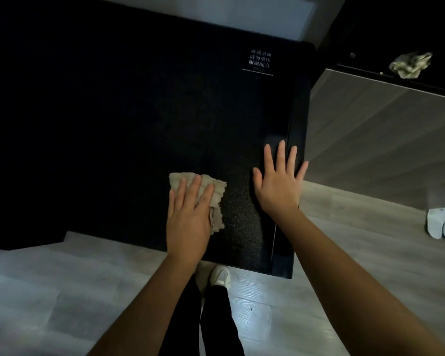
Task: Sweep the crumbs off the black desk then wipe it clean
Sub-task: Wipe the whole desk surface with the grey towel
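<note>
Pressing flat with straight fingers, the left hand (188,214) holds a beige cloth (217,196) down on the black desk (139,111) near its front edge. Just right, the right hand (280,178) lies open-palmed by the desk's right edge, holding nothing.

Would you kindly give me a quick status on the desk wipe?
Left hand flat, pressing cloth on black desk near front edge. Right hand flat on desk's right edge. Crumpled wad sits off-desk, right.
</note>
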The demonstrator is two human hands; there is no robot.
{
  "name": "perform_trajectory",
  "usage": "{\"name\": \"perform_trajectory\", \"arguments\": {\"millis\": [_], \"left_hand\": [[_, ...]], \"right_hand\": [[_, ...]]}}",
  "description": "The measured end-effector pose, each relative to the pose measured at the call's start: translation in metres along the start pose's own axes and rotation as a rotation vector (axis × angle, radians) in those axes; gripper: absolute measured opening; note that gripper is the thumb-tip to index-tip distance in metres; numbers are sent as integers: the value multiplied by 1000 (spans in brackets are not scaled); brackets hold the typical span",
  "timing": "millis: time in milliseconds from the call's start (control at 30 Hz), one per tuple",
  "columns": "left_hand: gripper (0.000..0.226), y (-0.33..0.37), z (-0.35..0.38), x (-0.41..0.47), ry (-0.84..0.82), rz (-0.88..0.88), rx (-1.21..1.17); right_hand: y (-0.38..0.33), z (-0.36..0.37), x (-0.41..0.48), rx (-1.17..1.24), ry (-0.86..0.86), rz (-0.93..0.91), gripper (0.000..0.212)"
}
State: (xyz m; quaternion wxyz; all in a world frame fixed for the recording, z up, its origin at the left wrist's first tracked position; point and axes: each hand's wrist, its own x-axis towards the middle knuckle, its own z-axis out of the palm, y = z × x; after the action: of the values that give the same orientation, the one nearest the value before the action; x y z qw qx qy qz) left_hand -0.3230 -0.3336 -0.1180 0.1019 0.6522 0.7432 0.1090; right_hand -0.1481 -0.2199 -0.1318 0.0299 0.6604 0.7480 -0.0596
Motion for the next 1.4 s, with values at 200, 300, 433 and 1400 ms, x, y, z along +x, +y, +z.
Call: {"name": "perform_trajectory", "arguments": {"millis": [200,300,433,1400], "left_hand": [[65,19,8,-29,-29,133,34],[68,-7,3,-35,-28,147,27],[73,-33,-6,-39,-5,-11,10],[51,-39,-6,78,-18,77,106]], "right_hand": [[-11,4,-11,-15,-14,-36,66],[-16,5,-26,-22,-25,-102,65],[-22,9,-58,40,-20,-99,62],[-56,9,-28,53,-38,-50,60]]}}
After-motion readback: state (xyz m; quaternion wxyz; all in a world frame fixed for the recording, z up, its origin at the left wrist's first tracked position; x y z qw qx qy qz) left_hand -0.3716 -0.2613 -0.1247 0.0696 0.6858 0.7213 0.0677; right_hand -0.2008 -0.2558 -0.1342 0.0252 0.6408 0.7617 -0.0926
